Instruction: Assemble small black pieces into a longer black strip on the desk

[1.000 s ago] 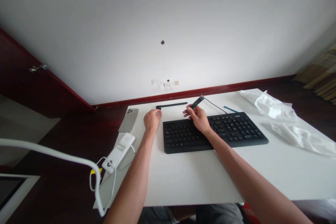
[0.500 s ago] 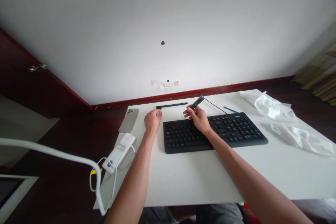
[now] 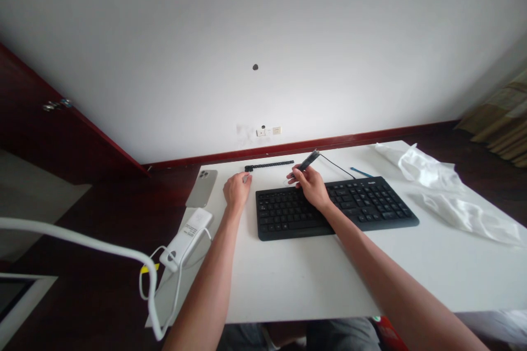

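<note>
A black keyboard (image 3: pixel 313 226) lies on the white table. My right hand (image 3: pixel 315 189) is over its upper middle, fingers closed round a dark stick-like tool (image 3: pixel 308 161) that tilts up to the right. Thin wire seems to show at the tool's lower end. Left of the keyboard, my left hand (image 3: pixel 236 191) rests with its fingertips pinched together; what they hold, if anything, is too small to name. Just beyond those fingertips begins a row of small black keycap-like pieces (image 3: pixel 272 164), stretching right along the back of the table.
A phone (image 3: pixel 202 189) and a white power strip (image 3: pixel 191 236) with cords lie at the left edge. Behind the keyboard are a black cable (image 3: pixel 335 164) and a thin blue stick (image 3: pixel 361 172). Crumpled white wrapping (image 3: pixel 432 167) covers the right side of the table (image 3: pixel 300 285).
My left hand has drawn back very slightly to the left from the row of black pieces. The right hand and its tool stay nearly in place.
</note>
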`<state>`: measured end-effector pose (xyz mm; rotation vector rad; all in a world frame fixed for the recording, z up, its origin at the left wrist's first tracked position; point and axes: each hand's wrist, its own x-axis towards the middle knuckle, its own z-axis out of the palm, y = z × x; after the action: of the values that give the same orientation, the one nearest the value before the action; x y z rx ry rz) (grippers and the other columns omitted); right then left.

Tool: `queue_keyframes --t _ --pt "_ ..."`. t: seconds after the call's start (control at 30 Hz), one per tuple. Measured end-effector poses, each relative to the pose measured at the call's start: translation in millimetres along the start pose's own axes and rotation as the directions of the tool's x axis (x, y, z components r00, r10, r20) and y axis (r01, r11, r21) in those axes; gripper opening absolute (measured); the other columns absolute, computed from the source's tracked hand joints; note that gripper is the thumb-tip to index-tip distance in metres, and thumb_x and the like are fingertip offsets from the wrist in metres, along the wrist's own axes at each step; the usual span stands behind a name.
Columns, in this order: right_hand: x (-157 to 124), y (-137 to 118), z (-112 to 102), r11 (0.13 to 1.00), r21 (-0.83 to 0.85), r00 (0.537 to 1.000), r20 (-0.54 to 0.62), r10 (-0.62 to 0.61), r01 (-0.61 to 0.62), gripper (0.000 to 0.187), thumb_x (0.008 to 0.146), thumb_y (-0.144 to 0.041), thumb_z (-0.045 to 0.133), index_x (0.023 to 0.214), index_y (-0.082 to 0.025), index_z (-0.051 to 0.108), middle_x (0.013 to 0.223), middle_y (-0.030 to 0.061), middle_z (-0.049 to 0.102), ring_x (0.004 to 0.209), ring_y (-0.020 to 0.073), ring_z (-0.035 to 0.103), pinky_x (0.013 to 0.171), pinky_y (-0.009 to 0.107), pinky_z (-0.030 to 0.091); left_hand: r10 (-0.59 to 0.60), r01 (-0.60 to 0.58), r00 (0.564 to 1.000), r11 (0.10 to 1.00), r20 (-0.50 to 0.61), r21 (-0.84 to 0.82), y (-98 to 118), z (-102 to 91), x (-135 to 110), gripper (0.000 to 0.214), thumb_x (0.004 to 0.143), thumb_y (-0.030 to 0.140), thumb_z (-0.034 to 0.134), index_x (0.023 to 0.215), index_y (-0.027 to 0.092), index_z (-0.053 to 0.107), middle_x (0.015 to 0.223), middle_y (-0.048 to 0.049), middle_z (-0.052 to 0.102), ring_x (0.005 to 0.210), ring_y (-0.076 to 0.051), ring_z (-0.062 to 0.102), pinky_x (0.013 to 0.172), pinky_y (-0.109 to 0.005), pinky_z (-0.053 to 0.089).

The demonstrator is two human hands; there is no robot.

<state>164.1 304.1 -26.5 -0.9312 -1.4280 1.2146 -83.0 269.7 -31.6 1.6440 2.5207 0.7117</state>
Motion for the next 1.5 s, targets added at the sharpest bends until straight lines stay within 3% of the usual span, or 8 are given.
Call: queue_keyframes --t 0.43,0.6,0.83,1.17,1.5 --pt "-0.7 -1.2 0.3 1.000 -0.003 1.000 -0.003 -0.007 0.007 0.045 0.093 -0.062 0.063 0.105 -0.019 0.060 0.088 0.0091 0.077 0.073 0.0208 0.076 0.058 0.027 0.052 0.023 -0.023 0.999 1.000 0.028 -0.003 -0.1 -1.5 -0.5 0.027 0.098 0.040 0.060 0.118 0.037 0.078 0.104 -0.0034 0.080 0.098 -0.025 0.072 0.088 -0.034 0.051" --pt "-0.6 -0.9 0.0 1.000 -0.006 1.000 0.001 -0.008 0.008 0.046 0.093 -0.063 0.063 0.105 -0.019 0.060 0.089 0.0094 0.078 0.074 0.0211 0.076 0.058 0.027 0.052 -0.010 0.009 1.000 1.000 -0.028 -0.022 -0.9 -1.8 -0.3 0.025 0.097 0.036 0.059 0.115 0.033 0.077 0.099 -0.0041 0.079 0.096 -0.025 0.072 0.087 -0.033 0.050" --pt "-0.1 -0.2 0.3 1.000 -0.003 1.000 0.004 -0.005 0.005 0.045 0.093 -0.062 0.063 0.106 -0.019 0.060 0.089 0.0094 0.077 0.073 0.0207 0.076 0.058 0.027 0.052 -0.061 0.062 0.998 0.998 -0.027 0.007 -0.2 1.2 1.8 0.037 0.096 0.033 0.057 0.131 0.028 0.068 0.098 -0.0064 0.080 0.100 -0.028 0.072 0.091 -0.037 0.050" --pt "0.0 -0.9 0.6 1.000 -0.006 1.000 0.004 -0.003 0.003 0.045 0.093 -0.062 0.063 0.105 -0.019 0.060 0.088 0.0093 0.078 0.073 0.0211 0.075 0.058 0.028 0.052 -0.053 0.053 0.999 0.998 -0.013 0.024 -1.3 1.6 1.4 0.032 0.096 0.033 0.056 0.123 0.030 0.074 0.107 -0.0074 0.080 0.103 -0.029 0.072 0.092 -0.038 0.051" --pt "-0.1 -0.5 0.4 1.000 0.007 1.000 0.006 0.006 -0.006 0.044 0.093 -0.060 0.064 0.106 -0.019 0.060 0.089 0.0091 0.077 0.074 0.0210 0.075 0.058 0.027 0.051 -0.039 0.040 0.999 0.999 -0.019 0.025 -0.5 0.0 -1.5 0.024 0.095 0.031 0.057 0.109 0.032 0.077 0.100 -0.0051 0.080 0.094 -0.027 0.072 0.085 -0.035 0.050"
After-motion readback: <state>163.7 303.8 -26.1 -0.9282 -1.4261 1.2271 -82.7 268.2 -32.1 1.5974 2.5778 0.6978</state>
